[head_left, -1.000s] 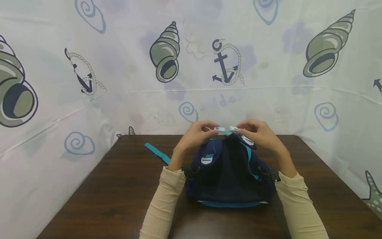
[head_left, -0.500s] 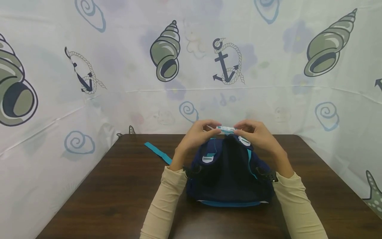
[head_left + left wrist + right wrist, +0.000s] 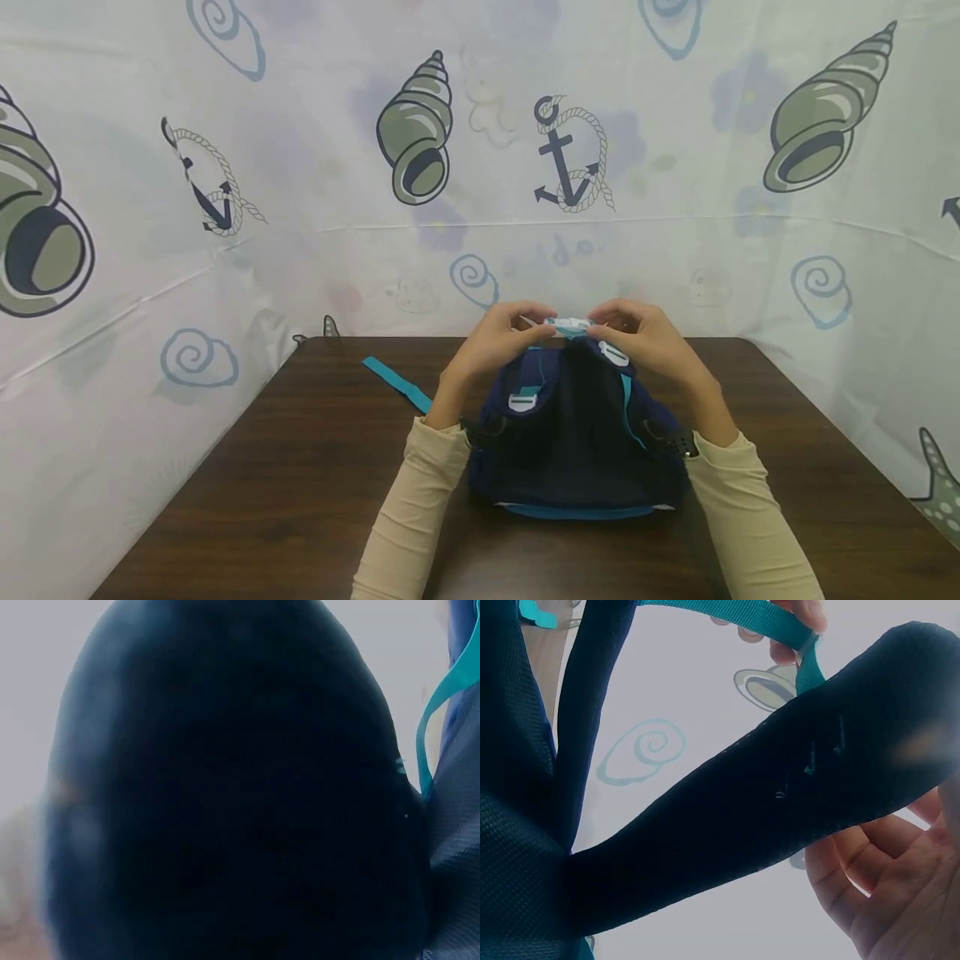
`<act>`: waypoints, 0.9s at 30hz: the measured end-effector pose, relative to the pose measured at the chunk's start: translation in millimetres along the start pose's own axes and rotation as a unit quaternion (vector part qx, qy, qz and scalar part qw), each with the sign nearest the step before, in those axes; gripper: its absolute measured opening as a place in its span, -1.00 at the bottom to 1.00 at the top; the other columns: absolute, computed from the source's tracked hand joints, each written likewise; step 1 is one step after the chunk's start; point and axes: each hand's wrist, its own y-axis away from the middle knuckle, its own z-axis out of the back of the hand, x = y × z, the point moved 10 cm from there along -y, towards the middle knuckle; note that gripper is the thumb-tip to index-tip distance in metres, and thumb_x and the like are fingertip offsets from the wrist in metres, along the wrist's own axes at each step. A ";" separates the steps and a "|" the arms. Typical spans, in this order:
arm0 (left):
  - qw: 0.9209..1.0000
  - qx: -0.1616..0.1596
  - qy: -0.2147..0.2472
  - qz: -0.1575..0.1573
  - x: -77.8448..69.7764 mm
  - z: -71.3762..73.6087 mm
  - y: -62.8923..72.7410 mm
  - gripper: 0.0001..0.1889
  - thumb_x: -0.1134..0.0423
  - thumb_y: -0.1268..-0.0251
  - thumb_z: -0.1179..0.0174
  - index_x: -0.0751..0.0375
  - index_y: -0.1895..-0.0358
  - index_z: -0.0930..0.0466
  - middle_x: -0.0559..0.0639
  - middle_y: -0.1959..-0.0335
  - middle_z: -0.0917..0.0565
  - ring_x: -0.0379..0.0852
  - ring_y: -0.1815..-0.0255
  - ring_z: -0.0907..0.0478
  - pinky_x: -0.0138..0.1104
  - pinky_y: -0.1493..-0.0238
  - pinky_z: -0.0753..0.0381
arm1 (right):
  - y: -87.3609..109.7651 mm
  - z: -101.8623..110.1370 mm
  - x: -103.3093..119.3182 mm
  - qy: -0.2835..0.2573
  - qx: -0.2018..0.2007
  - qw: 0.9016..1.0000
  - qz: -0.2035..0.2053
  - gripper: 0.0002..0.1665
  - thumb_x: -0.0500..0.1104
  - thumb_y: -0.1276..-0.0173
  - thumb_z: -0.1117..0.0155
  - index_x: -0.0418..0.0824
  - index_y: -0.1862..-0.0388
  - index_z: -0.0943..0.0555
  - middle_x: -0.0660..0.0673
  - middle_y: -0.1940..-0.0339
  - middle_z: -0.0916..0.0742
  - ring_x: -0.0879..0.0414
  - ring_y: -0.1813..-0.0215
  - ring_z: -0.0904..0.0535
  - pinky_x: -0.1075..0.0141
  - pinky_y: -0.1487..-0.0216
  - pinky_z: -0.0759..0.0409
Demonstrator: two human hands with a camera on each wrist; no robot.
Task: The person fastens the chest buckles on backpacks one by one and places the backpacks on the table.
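A navy backpack (image 3: 577,467) with teal trim sits on the table, its mesh back and shoulder straps facing me. Above its top, a white buckle (image 3: 570,323) on teal webbing lies level between my two hands. My left hand (image 3: 491,337) pinches its left end with thumb and fingers. At the other end my right hand (image 3: 648,335) pinches it too. In the right wrist view a padded shoulder strap (image 3: 735,802) crosses in front of my right hand (image 3: 900,870), hiding its fingertips. Another dark padded strap (image 3: 240,787) fills most of the left wrist view and covers the left hand's grip.
A loose teal strap end (image 3: 393,382) lies on the brown table (image 3: 300,500), left of the backpack. White adjusters (image 3: 522,402) sit on the shoulder straps. Behind the table hangs a pale curtain (image 3: 495,167) printed with shells and anchors.
One second ago the two white buckle halves were apart. The hands have brought them together into one piece by half a second ago; since then little has moved.
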 end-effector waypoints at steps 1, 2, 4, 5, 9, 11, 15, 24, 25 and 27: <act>1.000 0.001 -0.001 -0.002 0.0 -0.7 -0.4 -0.70 0.14 -0.42 -0.24 0.15 -0.11 -0.67 0.05 0.00 -0.70 0.05 0.11 -0.68 -0.18 0.12 -0.69 | 0.1 -0.1 0.2 0.000 0.000 1.000 0.000 -0.73 -0.17 -0.40 -0.34 -0.22 -0.02 -0.66 -0.22 0.28 -0.73 0.12 0.39 -0.54 0.37 0.34 -0.50; 1.000 0.002 -0.001 -0.004 -0.1 -1.5 -0.6 -0.70 0.15 -0.42 -0.24 0.16 -0.11 -0.67 0.06 -0.01 -0.69 0.08 0.10 -0.68 -0.17 0.11 -0.69 | 0.2 -0.2 0.2 -0.001 0.001 1.000 0.000 -0.73 -0.17 -0.39 -0.34 -0.22 -0.02 -0.67 -0.22 0.28 -0.73 0.12 0.40 -0.54 0.37 0.34 -0.50; 1.000 0.006 -0.003 -0.006 -0.2 -3.0 -0.8 -0.70 0.15 -0.42 -0.23 0.16 -0.11 -0.67 0.07 -0.01 -0.69 0.11 0.09 -0.68 -0.18 0.10 -0.69 | 0.6 -0.4 0.4 -0.002 0.001 1.000 -0.001 -0.74 -0.17 -0.39 -0.34 -0.22 -0.02 -0.67 -0.22 0.29 -0.73 0.13 0.40 -0.54 0.36 0.35 -0.50; 1.000 0.007 -0.003 -0.006 -0.6 -3.1 -0.7 -0.70 0.14 -0.42 -0.23 0.16 -0.12 -0.67 0.07 -0.02 -0.69 0.12 0.08 -0.68 -0.19 0.10 -0.69 | 0.7 -0.6 0.5 -0.003 0.002 1.000 -0.002 -0.74 -0.17 -0.39 -0.34 -0.22 -0.02 -0.67 -0.21 0.29 -0.73 0.13 0.40 -0.54 0.36 0.35 -0.50; 1.000 0.002 -0.007 0.001 0.3 -0.7 0.8 -0.66 0.09 -0.43 -0.23 0.15 -0.15 -0.65 0.03 0.00 -0.69 0.06 0.09 -0.67 -0.29 0.18 -0.65 | 0.8 -0.8 0.6 0.000 0.004 1.000 -0.001 -0.73 -0.16 -0.40 -0.34 -0.21 -0.02 -0.67 -0.21 0.28 -0.73 0.12 0.39 -0.54 0.36 0.34 -0.50; 1.000 -0.004 -0.007 0.005 0.9 1.8 1.5 -0.64 0.07 -0.42 -0.23 0.14 -0.16 -0.64 0.01 0.01 -0.70 0.02 0.11 -0.67 -0.31 0.21 -0.64 | 0.6 -0.8 0.5 0.002 0.004 1.000 -0.002 -0.73 -0.16 -0.40 -0.34 -0.21 -0.03 -0.67 -0.21 0.28 -0.73 0.11 0.39 -0.53 0.36 0.34 -0.50; 1.000 -0.011 -0.002 0.001 1.1 4.5 1.6 -0.65 0.09 -0.42 -0.23 0.16 -0.16 -0.64 0.02 0.03 -0.70 0.00 0.14 -0.67 -0.30 0.22 -0.65 | 0.3 -0.5 -0.1 0.001 0.004 1.000 -0.005 -0.73 -0.16 -0.40 -0.33 -0.21 -0.03 -0.66 -0.21 0.29 -0.72 0.11 0.39 -0.54 0.36 0.35 -0.50; 1.000 -0.003 -0.007 0.000 -1.1 0.3 1.1 -0.66 0.11 -0.42 -0.24 0.18 -0.14 -0.65 0.05 -0.02 -0.70 0.04 0.09 -0.68 -0.25 0.14 -0.68 | 0.7 -0.3 0.4 0.000 0.003 1.000 -0.003 -0.73 -0.18 -0.40 -0.33 -0.24 -0.03 -0.66 -0.23 0.30 -0.73 0.13 0.41 -0.55 0.37 0.35 -0.49; 1.000 -0.002 -0.004 0.001 -0.9 0.0 1.2 -0.66 0.12 -0.42 -0.24 0.18 -0.14 -0.65 0.06 -0.03 -0.69 0.06 0.09 -0.68 -0.23 0.13 -0.69 | 0.5 -0.5 0.4 0.001 0.003 1.000 -0.003 -0.73 -0.18 -0.40 -0.33 -0.24 -0.03 -0.66 -0.23 0.29 -0.73 0.13 0.40 -0.55 0.37 0.34 -0.50; 1.000 -0.002 0.000 0.000 -1.0 -0.2 1.5 -0.67 0.14 -0.42 -0.24 0.20 -0.13 -0.65 0.08 -0.02 -0.69 0.08 0.09 -0.68 -0.20 0.12 -0.69 | 0.5 -1.6 1.2 0.002 0.005 1.000 -0.005 -0.73 -0.17 -0.40 -0.34 -0.23 -0.03 -0.66 -0.22 0.27 -0.74 0.12 0.38 -0.57 0.36 0.31 -0.51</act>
